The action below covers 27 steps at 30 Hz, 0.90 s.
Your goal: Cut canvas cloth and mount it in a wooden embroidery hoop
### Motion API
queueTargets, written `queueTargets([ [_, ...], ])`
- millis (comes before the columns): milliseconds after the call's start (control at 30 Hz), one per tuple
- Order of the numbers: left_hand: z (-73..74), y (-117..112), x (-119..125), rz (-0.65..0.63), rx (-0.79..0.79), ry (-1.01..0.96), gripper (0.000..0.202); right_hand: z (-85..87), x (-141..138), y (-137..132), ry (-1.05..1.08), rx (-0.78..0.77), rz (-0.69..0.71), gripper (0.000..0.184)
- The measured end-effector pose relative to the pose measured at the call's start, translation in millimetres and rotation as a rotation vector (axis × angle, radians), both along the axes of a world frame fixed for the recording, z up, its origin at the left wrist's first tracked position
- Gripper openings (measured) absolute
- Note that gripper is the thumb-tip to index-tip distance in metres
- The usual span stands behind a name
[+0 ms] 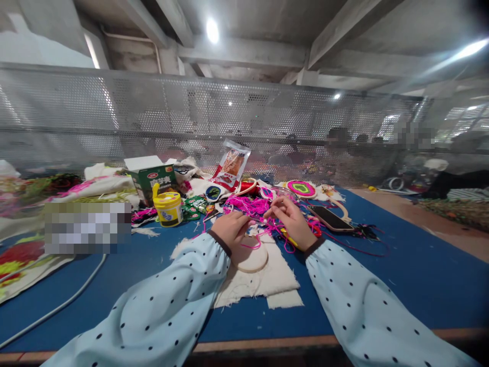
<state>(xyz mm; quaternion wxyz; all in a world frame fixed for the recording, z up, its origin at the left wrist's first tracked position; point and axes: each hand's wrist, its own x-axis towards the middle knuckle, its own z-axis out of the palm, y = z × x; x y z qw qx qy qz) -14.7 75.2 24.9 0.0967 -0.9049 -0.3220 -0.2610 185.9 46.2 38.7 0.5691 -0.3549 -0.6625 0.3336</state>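
Observation:
My left hand is closed, its fingers pinched over the far edge of a round embroidery hoop with pink yarn at the fingertips. The hoop's stretched white cloth lies on the table, and a loop of pink yarn crosses it. To the right, my right hand is raised slightly with thumb and fingers pinched together; what they hold is too small to make out. A tangled heap of bright pink yarn lies just beyond both hands. Under the right hand a yellow-handled tool shows in part.
Left of the yarn stand a yellow tub and a green box. A snack packet leans at the back. To the right lie a phone and a finished-looking colourful hoop. A grey cable crosses the left side; a perforated metal screen stands behind.

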Motion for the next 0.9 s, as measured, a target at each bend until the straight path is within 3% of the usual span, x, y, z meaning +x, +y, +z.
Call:
queueTargets([
  [133,-0.4,-1.9,0.1,0.056,-0.053,-0.022,0.037,-2.5,-0.9,0.9,-0.149,0.057,-0.016,0.010],
  [267,0.0,-2.6,0.0,0.118,-0.089,-0.004,0.033,-7.5,0.6,3.6,-0.308,0.016,0.003,0.013],
  [600,-0.5,-2.7,3.7,0.230,-0.186,0.085,0.042,-13.7,-2.3,6.2,-0.238,-0.066,0.048,0.016],
  [800,-3.6,-1.7,6.7,0.131,-0.276,0.151,0.033,-10.7,0.9,10.4,0.100,0.165,-0.306,0.016],
  [900,-5.6,-0.8,7.4,0.102,-0.287,0.161,0.030,-5.7,14.7,16.8,0.196,0.118,-0.333,0.014],
])
